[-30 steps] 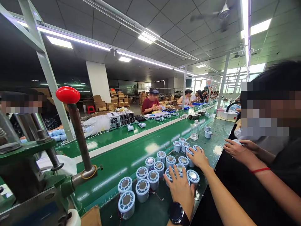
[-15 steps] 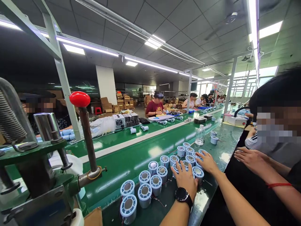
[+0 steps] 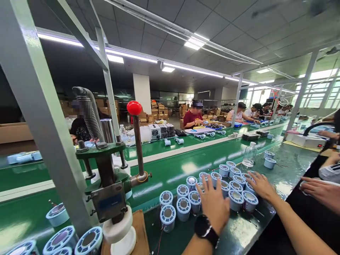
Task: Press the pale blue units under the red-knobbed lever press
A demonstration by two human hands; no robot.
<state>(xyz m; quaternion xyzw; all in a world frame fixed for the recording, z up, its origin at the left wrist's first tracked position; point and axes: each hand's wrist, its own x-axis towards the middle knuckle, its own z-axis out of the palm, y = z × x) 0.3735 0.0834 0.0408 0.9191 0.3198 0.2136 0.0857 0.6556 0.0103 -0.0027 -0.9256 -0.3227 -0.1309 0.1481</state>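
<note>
Light-blue cylindrical housings [image 3: 183, 208] with slotted rims, round grey centres and thin wires stand upright in a close group on the green bench. My left hand [image 3: 214, 200], with a black watch on its wrist, is held over the middle of the group, fingers spread and holding nothing; it hides some housings. At the group's right edge, my right hand [image 3: 261, 185] has its fingers apart beside a housing [image 3: 250, 200]; whether it touches one I cannot tell. Between my hands stands another housing [image 3: 236, 199].
A hand press [image 3: 111, 198] with a red-knobbed lever stands left, before a grey post [image 3: 50, 117]. More housings [image 3: 88, 241] sit lower left. A clear bottle [image 3: 249, 155] stands beyond the group. A co-worker's hand [image 3: 322, 193] is at right; others sit across the green conveyor [image 3: 170, 168].
My view has swung left, bringing the whole press and lower-left housings into sight. My left hand has shifted left over the group, uncovering housings between my hands. My right hand stays at the right edge.
</note>
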